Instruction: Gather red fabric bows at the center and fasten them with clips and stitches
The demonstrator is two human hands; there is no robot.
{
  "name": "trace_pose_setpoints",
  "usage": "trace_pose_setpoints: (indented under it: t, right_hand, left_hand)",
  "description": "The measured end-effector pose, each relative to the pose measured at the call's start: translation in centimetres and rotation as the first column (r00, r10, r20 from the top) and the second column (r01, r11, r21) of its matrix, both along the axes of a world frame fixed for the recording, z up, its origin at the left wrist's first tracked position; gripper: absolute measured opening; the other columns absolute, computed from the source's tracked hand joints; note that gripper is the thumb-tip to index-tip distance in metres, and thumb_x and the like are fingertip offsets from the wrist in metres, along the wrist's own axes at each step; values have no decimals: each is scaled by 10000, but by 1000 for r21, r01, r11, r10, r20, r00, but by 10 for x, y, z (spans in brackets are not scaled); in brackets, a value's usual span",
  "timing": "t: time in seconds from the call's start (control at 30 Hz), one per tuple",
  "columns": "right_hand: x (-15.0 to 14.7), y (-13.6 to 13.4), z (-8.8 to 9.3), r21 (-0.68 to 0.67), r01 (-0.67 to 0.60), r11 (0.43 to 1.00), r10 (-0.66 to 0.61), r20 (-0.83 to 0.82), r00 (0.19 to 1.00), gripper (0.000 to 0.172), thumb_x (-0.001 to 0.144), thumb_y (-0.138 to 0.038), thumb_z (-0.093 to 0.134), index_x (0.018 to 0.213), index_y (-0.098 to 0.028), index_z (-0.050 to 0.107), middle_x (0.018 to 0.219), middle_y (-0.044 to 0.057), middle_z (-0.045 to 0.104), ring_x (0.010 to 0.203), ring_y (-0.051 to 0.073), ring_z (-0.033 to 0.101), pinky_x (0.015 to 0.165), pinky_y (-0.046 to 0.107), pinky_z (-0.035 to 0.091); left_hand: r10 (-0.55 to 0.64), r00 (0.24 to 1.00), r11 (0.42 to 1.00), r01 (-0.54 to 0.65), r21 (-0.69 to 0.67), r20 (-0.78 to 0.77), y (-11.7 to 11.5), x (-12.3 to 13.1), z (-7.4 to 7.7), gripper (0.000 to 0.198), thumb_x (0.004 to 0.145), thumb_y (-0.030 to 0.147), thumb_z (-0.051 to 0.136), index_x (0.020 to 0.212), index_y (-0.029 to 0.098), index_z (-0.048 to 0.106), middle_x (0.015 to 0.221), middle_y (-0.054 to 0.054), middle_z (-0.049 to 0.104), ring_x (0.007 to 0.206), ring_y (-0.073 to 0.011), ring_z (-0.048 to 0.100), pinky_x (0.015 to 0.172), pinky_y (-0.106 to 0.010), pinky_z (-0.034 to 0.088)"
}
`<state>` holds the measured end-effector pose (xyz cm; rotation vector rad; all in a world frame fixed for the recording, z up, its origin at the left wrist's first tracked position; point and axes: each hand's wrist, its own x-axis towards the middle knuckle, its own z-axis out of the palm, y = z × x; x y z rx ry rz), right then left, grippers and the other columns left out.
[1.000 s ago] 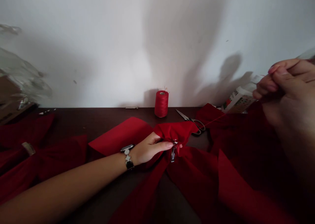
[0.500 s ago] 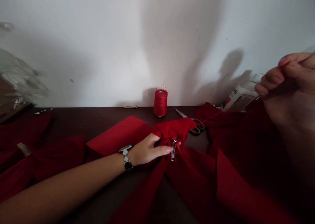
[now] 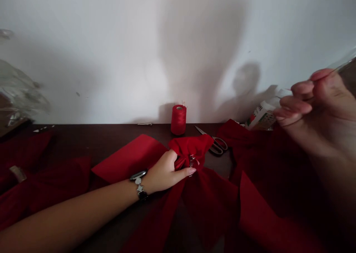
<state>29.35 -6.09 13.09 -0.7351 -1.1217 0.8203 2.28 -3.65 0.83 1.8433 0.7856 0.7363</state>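
My left hand (image 3: 164, 173), with a watch (image 3: 138, 176) on its wrist, grips the gathered middle of a red fabric bow (image 3: 190, 145). Its thumb lies across a silver metal hair clip (image 3: 191, 159) at the bow's centre. The bow's tails spread toward me over the dark table. Raised at the right, my right hand (image 3: 319, 101) has its thumb and fingers pinched together. Whatever they hold is too fine to make out. Behind the bow stands a cone of red thread (image 3: 178, 120) with pins or needles at its top.
Scissors (image 3: 218, 145) lie right of the bow on the dark table (image 3: 116, 132). A white bottle (image 3: 261, 114) leans near the wall. Another red bow (image 3: 55, 175) is at left, near clear plastic wrapping (image 3: 20, 88). A loose clip (image 3: 145, 124) lies by the wall.
My right hand has shifted slightly left and down, still pinched. My left thumb now covers more of the clip. The view has tilted up a little.
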Motion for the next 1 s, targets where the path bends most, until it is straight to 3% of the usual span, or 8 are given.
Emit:
trace_pose_setpoints:
  t: [0.1, 0.17, 0.37, 0.6, 0.7, 0.83, 0.9, 1.0]
  right_hand:
    - [3, -1, 0, -40, -101, 994, 102, 14, 995, 75, 819, -263, 660, 769, -247, 607, 527, -63, 306, 388, 57, 173, 377, 239, 141]
    - [5, 1, -2, -57, -125, 991, 126, 17, 992, 95, 811, -291, 670, 770, -236, 603, 489, -70, 224, 390, 66, 137, 377, 247, 101]
    - [2, 15, -25, -73, -92, 993, 102, 151, 983, 123, 795, -299, 680, 784, -186, 632, 479, -63, 280, 437, 58, 237, 434, 245, 139]
    - [-27, 28, -69, -353, -295, 888, 388, 230, 892, 164, 846, -327, 582, 873, -171, 626, 538, -65, 275, 466, 56, 235, 448, 213, 161]
    - [-28, 30, -69, -350, -310, 884, 409, 255, 876, 178, 842, -337, 586, 919, -179, 608, 572, -47, 392, 486, 65, 311, 452, 204, 219]
    - [-18, 31, -59, -284, -245, 927, 314, 231, 921, 263, 812, -344, 641, 1030, -219, 564, 783, 13, 625, 521, 77, 426, 490, 216, 334]
    - [-12, 33, -54, -249, -211, 945, 256, 167, 952, 223, 789, -336, 670, 948, -216, 569, 794, 10, 633, 513, 74, 438, 493, 218, 351]
    - [-3, 36, -48, -201, -193, 961, 214, 91, 973, 176, 777, -313, 687, 837, -206, 561, 614, -36, 529, 448, 57, 356, 441, 198, 292]
  left_hand:
    - [12, 1000, 999, -12, 41, 1, 0, -1, 0, 312, 807, 283, 621, 1080, 150, 547, 1146, -110, 634, 1052, -247, 594, 955, -398, 449]
    - [36, 999, 997, -37, 61, 24, 0, -1, 0, 282, 821, 276, 602, 1067, 152, 544, 1103, -103, 645, 1036, -238, 596, 950, -394, 452]
    - [83, 992, 992, -91, 82, 99, -2, -1, 2, 177, 834, 256, 582, 982, 162, 556, 976, -61, 657, 936, -200, 614, 896, -350, 473]
    - [61, 993, 995, -68, 71, 101, -3, -3, 2, 179, 835, 236, 576, 996, 159, 560, 968, -53, 666, 895, -184, 628, 858, -317, 485]
    - [42, 996, 995, -49, 84, 81, -3, -3, 2, 179, 836, 235, 571, 997, 158, 569, 977, -58, 672, 886, -182, 633, 855, -310, 486]
    - [44, 996, 993, -52, 110, 75, -1, -3, 4, 162, 837, 244, 569, 972, 159, 591, 991, -59, 684, 900, -179, 636, 860, -297, 483]
    - [62, 996, 992, -69, 109, 61, 0, -2, 4, 178, 829, 257, 586, 981, 167, 605, 1023, -55, 688, 954, -185, 630, 903, -302, 464]
    - [109, 994, 993, -108, 53, -2, 4, -1, 2, 234, 784, 293, 646, 979, 166, 626, 1014, -52, 697, 982, -206, 626, 918, -310, 459]
